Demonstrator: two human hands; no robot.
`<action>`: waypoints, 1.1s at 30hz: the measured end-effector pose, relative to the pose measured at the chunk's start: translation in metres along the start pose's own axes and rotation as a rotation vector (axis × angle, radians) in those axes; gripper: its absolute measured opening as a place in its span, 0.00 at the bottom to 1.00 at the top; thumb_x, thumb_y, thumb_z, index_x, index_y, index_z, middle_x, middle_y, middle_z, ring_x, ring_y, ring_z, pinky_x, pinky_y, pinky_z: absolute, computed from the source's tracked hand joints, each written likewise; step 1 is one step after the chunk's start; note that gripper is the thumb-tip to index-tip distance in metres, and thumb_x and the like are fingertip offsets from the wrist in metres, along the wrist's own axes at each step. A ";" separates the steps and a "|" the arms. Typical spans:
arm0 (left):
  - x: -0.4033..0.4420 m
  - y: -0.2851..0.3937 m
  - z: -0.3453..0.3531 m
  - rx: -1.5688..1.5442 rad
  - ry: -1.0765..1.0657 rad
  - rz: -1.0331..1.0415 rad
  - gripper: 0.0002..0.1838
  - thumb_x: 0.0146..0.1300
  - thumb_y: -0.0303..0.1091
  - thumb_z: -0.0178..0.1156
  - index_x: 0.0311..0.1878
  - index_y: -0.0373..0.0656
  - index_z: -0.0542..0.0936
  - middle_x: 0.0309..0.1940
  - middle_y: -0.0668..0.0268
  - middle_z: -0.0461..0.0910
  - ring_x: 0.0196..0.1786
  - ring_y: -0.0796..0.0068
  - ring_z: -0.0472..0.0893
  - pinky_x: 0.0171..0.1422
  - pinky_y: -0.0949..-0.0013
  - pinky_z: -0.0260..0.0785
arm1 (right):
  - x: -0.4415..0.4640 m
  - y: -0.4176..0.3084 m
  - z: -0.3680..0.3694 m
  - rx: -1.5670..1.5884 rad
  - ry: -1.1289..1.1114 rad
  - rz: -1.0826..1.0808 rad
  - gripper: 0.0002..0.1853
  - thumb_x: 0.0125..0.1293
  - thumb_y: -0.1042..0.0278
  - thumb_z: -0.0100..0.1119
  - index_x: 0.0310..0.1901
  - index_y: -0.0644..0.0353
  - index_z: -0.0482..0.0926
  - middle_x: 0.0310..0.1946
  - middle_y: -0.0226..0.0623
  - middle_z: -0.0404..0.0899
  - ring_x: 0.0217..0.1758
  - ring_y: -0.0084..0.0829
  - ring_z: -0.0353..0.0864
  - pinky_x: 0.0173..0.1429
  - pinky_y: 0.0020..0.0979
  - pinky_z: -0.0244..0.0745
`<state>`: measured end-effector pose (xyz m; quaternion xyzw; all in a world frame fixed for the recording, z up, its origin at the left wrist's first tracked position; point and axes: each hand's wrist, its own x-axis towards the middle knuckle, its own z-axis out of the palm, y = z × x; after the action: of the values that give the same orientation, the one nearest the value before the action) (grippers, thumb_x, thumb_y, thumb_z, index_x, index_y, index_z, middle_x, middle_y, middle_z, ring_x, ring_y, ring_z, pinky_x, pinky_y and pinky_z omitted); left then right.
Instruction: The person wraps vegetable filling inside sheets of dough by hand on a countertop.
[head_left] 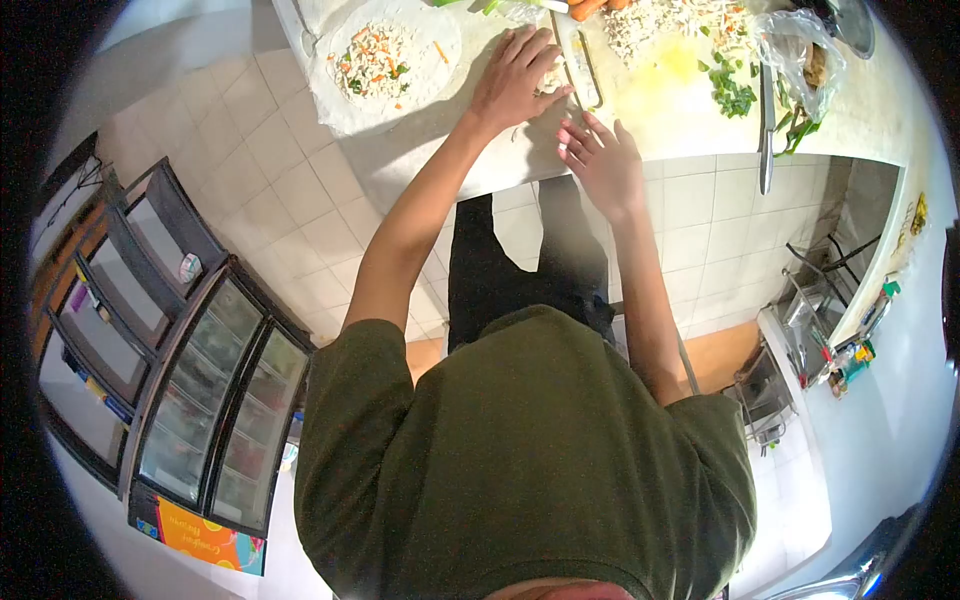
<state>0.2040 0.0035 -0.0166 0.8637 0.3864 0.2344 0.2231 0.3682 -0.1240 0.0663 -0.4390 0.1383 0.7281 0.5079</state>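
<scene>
Left hand [516,82] – lying palm down at the tabletop [420,130], fingers extending forward and spreading slightly, thumb reaching toward the right hand. Some pale shreds are showing beside its fingers; whether it is pressing on any of them, cannot tell.

Right hand [603,162] – hovering or resting around the near edge, contact unclear. Fingers are parting loosely and pointing toward the left hand's thumb, the two sets of fingertips sitting close together but apart. No grasped object is showing in either hand.

Round sheet [435,75], pale and thin, is lying flat left of the left hand, just beside it. Chopped mix [372,68] is sitting on it in white, orange and green bits, a single orange strip straying to the right.

White board [582,70] with a slot is lying beyond the fingertips, between the hands and the shredded heap [640,30]. Orange carrots [588,8] are lying at the far edge of view, left of that heap.

Farther right, chopped greens [733,92] are lying in a loose pile. Knife [766,130] is lying just right of them, its near end jutting past the tabletop edge. Clear plastic bag [800,62] is slumping beyond, right of the knife.
</scene>
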 end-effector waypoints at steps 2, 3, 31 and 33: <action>-0.009 -0.002 0.003 -0.002 -0.064 0.064 0.24 0.58 0.34 0.69 0.60 0.42 0.81 0.69 0.61 0.75 0.75 0.59 0.68 0.81 0.53 0.59 | 0.003 -0.003 -0.014 -0.048 0.019 0.001 0.27 0.83 0.48 0.38 0.68 0.65 0.64 0.62 0.53 0.73 0.63 0.44 0.75 0.71 0.44 0.71; -0.013 -0.006 0.005 0.020 -0.096 0.104 0.25 0.57 0.30 0.68 0.60 0.42 0.81 0.69 0.62 0.75 0.75 0.60 0.68 0.80 0.54 0.60 | 0.007 -0.003 -0.020 -0.072 0.027 0.001 0.27 0.83 0.49 0.38 0.68 0.65 0.65 0.62 0.52 0.73 0.63 0.43 0.75 0.71 0.43 0.70; -0.182 0.025 -0.050 0.247 0.075 -0.569 0.54 0.71 0.64 0.53 0.78 0.21 0.49 0.80 0.31 0.43 0.84 0.37 0.39 0.84 0.39 0.28 | 0.066 0.074 0.016 -1.306 -0.244 -0.984 0.28 0.79 0.60 0.46 0.73 0.71 0.64 0.74 0.60 0.63 0.77 0.58 0.63 0.80 0.50 0.57; -0.172 0.027 -0.039 0.208 0.097 -0.564 0.53 0.71 0.61 0.54 0.78 0.21 0.49 0.81 0.34 0.43 0.85 0.39 0.39 0.85 0.38 0.28 | 0.082 0.047 0.022 -1.529 -0.202 -1.069 0.31 0.77 0.54 0.50 0.72 0.70 0.66 0.73 0.61 0.64 0.77 0.58 0.62 0.80 0.49 0.58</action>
<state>0.0951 -0.1375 -0.0100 0.7283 0.6431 0.1634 0.1711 0.3082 -0.0799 0.0036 -0.5936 -0.6427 0.3260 0.3582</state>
